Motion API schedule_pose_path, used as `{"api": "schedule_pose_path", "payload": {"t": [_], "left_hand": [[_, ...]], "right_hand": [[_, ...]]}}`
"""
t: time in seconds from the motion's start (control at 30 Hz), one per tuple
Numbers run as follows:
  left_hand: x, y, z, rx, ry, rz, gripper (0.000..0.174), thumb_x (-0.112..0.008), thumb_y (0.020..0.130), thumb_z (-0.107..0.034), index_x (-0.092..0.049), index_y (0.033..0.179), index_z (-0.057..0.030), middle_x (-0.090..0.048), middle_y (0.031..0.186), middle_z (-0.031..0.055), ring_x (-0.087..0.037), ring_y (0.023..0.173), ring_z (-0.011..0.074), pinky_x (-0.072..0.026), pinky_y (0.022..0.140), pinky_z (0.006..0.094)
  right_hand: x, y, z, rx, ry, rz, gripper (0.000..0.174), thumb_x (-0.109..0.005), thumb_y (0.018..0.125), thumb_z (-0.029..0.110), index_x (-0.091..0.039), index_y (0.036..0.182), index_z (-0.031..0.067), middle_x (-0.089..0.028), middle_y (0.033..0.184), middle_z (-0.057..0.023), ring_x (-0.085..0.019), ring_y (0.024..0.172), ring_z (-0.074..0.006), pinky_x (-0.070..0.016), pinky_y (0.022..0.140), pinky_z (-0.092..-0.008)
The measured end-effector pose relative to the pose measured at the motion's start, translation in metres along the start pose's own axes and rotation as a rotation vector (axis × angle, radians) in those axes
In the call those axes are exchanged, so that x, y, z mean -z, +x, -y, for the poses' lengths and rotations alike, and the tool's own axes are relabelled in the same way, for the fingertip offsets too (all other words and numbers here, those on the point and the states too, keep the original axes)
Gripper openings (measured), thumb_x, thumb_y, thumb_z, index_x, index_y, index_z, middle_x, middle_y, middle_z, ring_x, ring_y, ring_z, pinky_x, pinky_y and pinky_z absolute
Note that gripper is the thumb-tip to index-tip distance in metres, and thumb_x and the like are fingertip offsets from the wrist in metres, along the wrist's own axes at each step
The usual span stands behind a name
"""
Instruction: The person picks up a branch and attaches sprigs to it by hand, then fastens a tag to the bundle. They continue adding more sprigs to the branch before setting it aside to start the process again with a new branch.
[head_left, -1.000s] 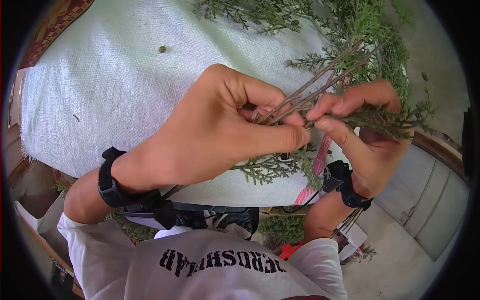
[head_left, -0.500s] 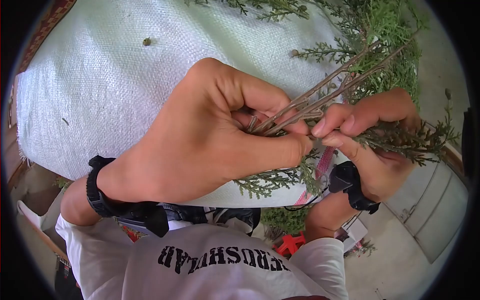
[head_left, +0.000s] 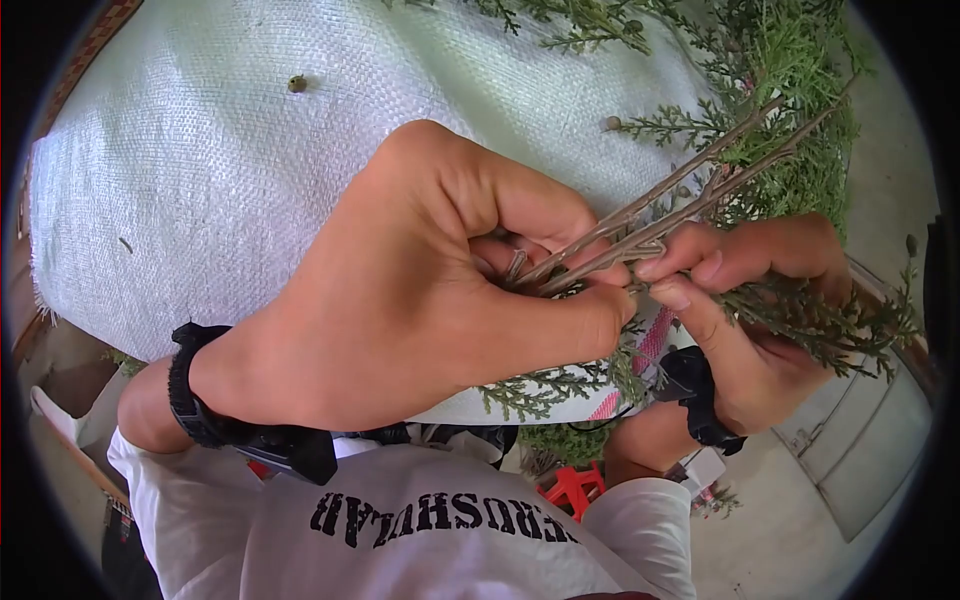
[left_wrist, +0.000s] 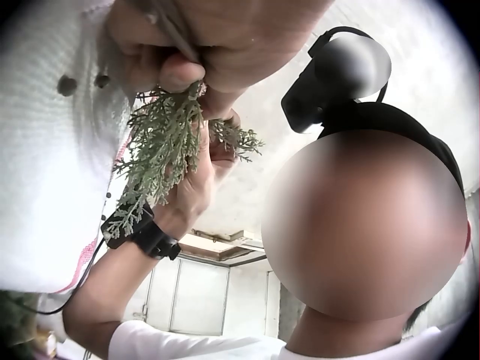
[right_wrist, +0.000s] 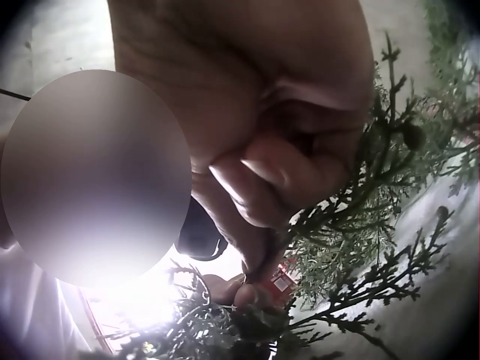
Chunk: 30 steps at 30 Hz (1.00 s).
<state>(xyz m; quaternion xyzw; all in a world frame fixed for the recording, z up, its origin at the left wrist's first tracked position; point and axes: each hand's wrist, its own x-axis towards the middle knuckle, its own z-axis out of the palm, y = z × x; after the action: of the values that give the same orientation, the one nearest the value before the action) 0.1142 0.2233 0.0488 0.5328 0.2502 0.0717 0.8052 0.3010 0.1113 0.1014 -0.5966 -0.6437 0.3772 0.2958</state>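
Observation:
My left hand (head_left: 430, 290) grips a small bundle of bare brown twigs (head_left: 690, 205) between thumb and fingers; the twigs point up and right. Below its thumb hangs a scaly green evergreen sprig (head_left: 545, 390), also showing as a leafy sprig (left_wrist: 169, 139) under the hand in the left wrist view. Right at the left thumb tip, my right hand (head_left: 770, 310) pinches the thin end of a stem with thumb and index finger. A darker leafy sprig (head_left: 840, 320) extends across that palm. In the right wrist view the right hand's fingers (right_wrist: 262, 180) are curled.
Under the hands lies a large white woven sack (head_left: 220, 190) with a pink stripe (head_left: 655, 335). Cut evergreen branches (head_left: 790, 110) cover its far right side. One small round cone (head_left: 297, 84) lies on the sack. A red plastic object (head_left: 575, 488) stands below, near the right arm.
Both hands have shifted slightly right and down in the head view, with the twigs and sprig. The pinch at the left thumb tip is kept throughout.

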Motion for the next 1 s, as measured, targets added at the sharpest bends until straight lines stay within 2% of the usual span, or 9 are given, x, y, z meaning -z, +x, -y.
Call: {"api": "schedule_pose_path", "payload": {"t": [0.27, 0.43, 0.57, 0.67, 0.8, 0.9, 0.97, 1.0], "left_hand": [[0.0, -0.003, 0.001, 0.009, 0.003, -0.008, 0.008, -0.078, 0.076, 0.003, -0.074, 0.083, 0.0021, -0.048, 0.054, -0.0107, -0.032, 0.05, -0.0052, -0.0182, 0.045, 0.0199], [0.0, -0.003, -0.001, 0.018, 0.012, 0.005, 0.007, -0.078, 0.076, 0.003, -0.072, 0.08, 0.0021, -0.047, 0.056, -0.011, -0.031, 0.051, -0.0048, -0.0176, 0.045, 0.0203], [0.0, -0.003, 0.001, 0.033, -0.009, -0.028, 0.007, -0.077, 0.078, 0.003, -0.071, 0.079, 0.0023, -0.048, 0.057, -0.0107, -0.033, 0.052, -0.0047, -0.0185, 0.046, 0.0199], [-0.002, -0.004, 0.001, 0.014, -0.042, -0.023, 0.007, -0.077, 0.078, 0.003, -0.07, 0.079, 0.0023, -0.049, 0.058, -0.0103, -0.034, 0.052, -0.0048, -0.0196, 0.046, 0.0194], [0.001, -0.008, 0.001, 0.006, -0.12, 0.0, 0.008, -0.078, 0.079, 0.003, -0.07, 0.079, 0.0022, -0.05, 0.058, -0.0098, -0.035, 0.053, -0.005, -0.0213, 0.046, 0.0188], [-0.002, -0.002, 0.0, 0.049, -0.19, 0.026, 0.008, -0.078, 0.078, 0.003, -0.07, 0.079, 0.0021, -0.051, 0.058, -0.0094, -0.035, 0.052, -0.0051, -0.0221, 0.045, 0.0186], [0.0, -0.003, -0.001, 0.03, -0.119, 0.012, 0.009, -0.079, 0.078, 0.003, -0.07, 0.078, 0.0016, -0.052, 0.058, -0.0089, -0.035, 0.052, -0.0048, -0.0215, 0.045, 0.0188], [0.001, -0.003, 0.0, 0.022, -0.086, 0.006, 0.009, -0.08, 0.077, 0.002, -0.07, 0.078, 0.0013, -0.053, 0.058, -0.0086, -0.035, 0.052, -0.0046, -0.0211, 0.045, 0.0188]], "right_hand": [[-0.003, -0.005, 0.004, -0.045, -0.113, -0.067, 0.035, -0.078, 0.069, -0.015, -0.055, 0.091, -0.0009, -0.06, 0.086, -0.0106, -0.069, 0.079, -0.0222, -0.0577, 0.07, -0.032], [-0.003, -0.006, 0.004, -0.08, -0.074, -0.068, 0.037, -0.081, 0.067, -0.013, -0.056, 0.09, 0.0013, -0.062, 0.085, -0.011, -0.068, 0.075, -0.0187, -0.0556, 0.066, -0.0287], [-0.017, -0.002, 0.003, -0.074, -0.075, -0.209, 0.038, -0.08, 0.068, -0.012, -0.056, 0.094, 0.0009, -0.065, 0.086, -0.0129, -0.066, 0.072, -0.0173, -0.0542, 0.064, -0.0274], [-0.021, 0.0, 0.011, -0.25, 0.245, -0.428, 0.042, -0.078, 0.069, -0.013, -0.054, 0.1, 0.0, -0.065, 0.088, -0.0147, -0.065, 0.069, -0.0165, -0.0511, 0.057, -0.0233], [-0.008, -0.008, -0.004, -0.061, 0.272, -0.313, 0.044, -0.076, 0.07, -0.013, -0.052, 0.104, -0.0012, -0.064, 0.091, -0.0152, -0.065, 0.069, -0.0168, -0.047, 0.049, -0.0202], [-0.004, -0.006, -0.009, -0.013, 0.186, -0.315, 0.044, -0.076, 0.069, -0.013, -0.052, 0.103, -0.0014, -0.063, 0.091, -0.0156, -0.065, 0.07, -0.018, -0.0482, 0.05, -0.0207], [-0.006, -0.003, -0.013, 0.014, 0.15, -0.316, 0.044, -0.077, 0.068, -0.013, -0.052, 0.102, -0.0015, -0.063, 0.092, -0.0158, -0.066, 0.071, -0.0186, -0.0488, 0.051, -0.0209], [-0.007, -0.004, -0.015, 0.03, 0.18, -0.299, 0.044, -0.077, 0.068, -0.013, -0.051, 0.102, -0.0016, -0.063, 0.091, -0.0158, -0.067, 0.072, -0.0197, -0.051, 0.055, -0.023]]}}
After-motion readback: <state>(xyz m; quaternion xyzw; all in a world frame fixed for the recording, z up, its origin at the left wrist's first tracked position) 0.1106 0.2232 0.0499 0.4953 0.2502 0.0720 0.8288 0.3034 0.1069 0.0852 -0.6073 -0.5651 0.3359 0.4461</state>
